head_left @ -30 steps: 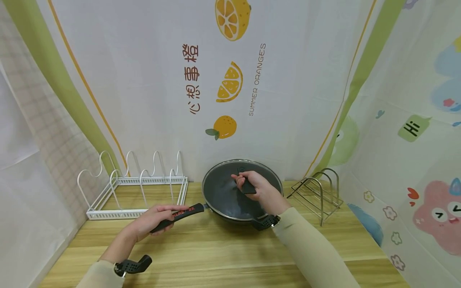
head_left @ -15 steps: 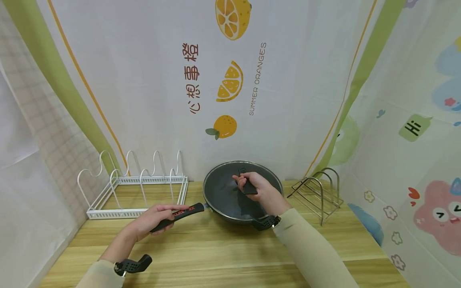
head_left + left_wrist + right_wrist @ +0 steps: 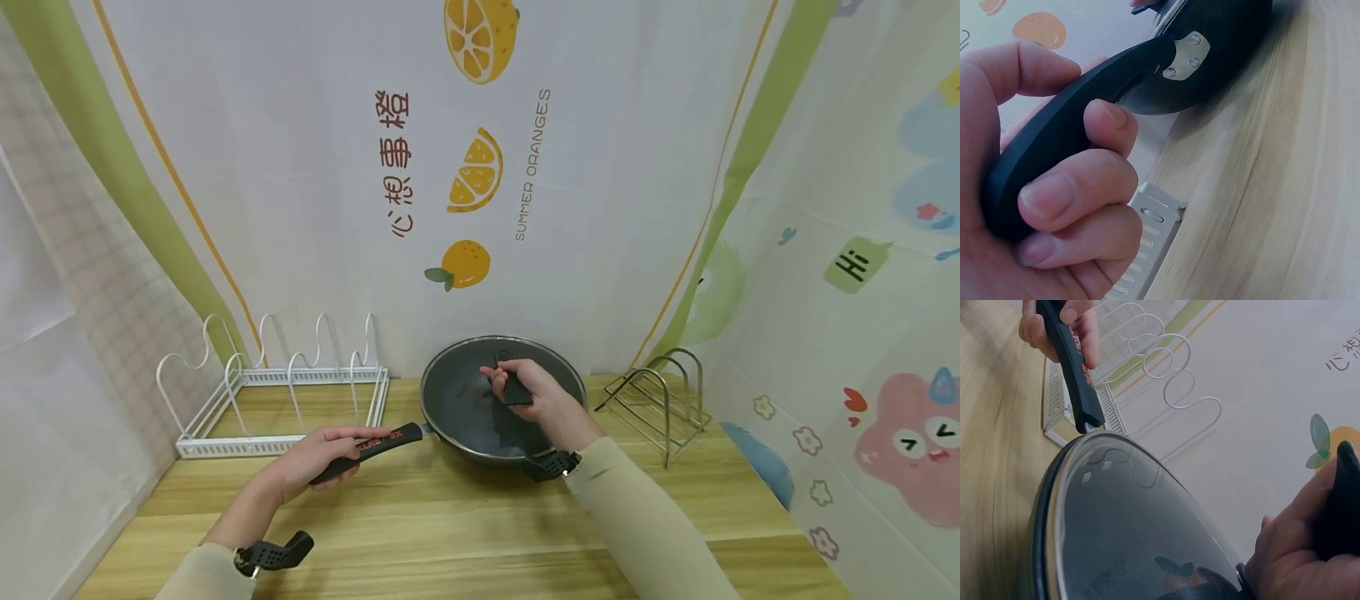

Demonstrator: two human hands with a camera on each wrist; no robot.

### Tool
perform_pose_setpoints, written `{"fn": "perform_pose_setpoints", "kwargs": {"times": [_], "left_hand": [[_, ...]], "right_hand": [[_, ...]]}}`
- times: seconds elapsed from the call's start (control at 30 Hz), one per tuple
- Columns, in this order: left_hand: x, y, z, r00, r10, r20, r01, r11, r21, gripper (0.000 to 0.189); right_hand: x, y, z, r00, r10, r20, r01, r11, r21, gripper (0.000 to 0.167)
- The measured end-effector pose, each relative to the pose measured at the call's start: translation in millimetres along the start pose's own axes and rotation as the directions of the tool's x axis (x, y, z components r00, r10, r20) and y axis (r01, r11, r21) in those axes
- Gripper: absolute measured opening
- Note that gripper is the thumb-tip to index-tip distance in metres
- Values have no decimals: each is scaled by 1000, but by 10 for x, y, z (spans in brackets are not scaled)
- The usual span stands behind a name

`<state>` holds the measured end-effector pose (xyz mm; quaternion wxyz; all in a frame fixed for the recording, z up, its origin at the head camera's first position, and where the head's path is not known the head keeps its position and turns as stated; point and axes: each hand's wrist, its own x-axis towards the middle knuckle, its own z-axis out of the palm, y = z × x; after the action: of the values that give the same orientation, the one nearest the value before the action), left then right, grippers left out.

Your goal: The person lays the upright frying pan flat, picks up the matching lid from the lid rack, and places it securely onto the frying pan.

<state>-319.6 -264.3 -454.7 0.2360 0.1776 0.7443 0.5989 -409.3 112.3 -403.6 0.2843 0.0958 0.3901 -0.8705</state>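
A dark wok with a long black handle point(image 3: 393, 439) stands on the wooden table, its curved side point(image 3: 1229, 69) showing in the left wrist view. My left hand point(image 3: 324, 460) grips that handle, the fingers curled under it and the thumb along it. Over the wok lies a glass lid point(image 3: 456, 404) with a metal rim. My right hand point(image 3: 538, 396) holds the black lid knob point(image 3: 519, 390), which rises from the lid's middle. In the right wrist view the lid's rim point(image 3: 1147, 453) sits along the wok's edge. The wok's inside is seen only dimly through the glass.
To the left, a white wire rack point(image 3: 247, 447) with upright loops stands behind my left hand. A small metal rack point(image 3: 666, 417) is at the right. A printed curtain point(image 3: 600, 208) hangs close behind the wok. Bare wooden table point(image 3: 420, 533) extends in front.
The lid's far edge sits very slightly lower than a second ago. Both hands keep their holds, and the head view has shifted a little.
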Motion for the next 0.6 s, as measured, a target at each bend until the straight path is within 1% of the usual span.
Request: {"fn": "perform_pose_setpoints", "kwargs": {"times": [0.17,0.37,0.47,0.6], "left_hand": [[-2,-12,-4,1000,0,-3,0,1000,0,55],[-6,-12,-7,1000,5,6,-5,1000,-4,55],[-8,-4,-3,1000,4,4,-4,1000,-2,55],[-7,3,1,1000,4,-1,-4,1000,6,55]], "right_hand": [[1,6,-7,1000,-9,-10,9,1000,-30,54],[3,32,-8,997,-65,-35,62,994,-94,67],[1,45,-16,995,-81,-50,75,989,-124,68],[-17,58,-22,993,-101,-54,89,976,-201,65]]}}
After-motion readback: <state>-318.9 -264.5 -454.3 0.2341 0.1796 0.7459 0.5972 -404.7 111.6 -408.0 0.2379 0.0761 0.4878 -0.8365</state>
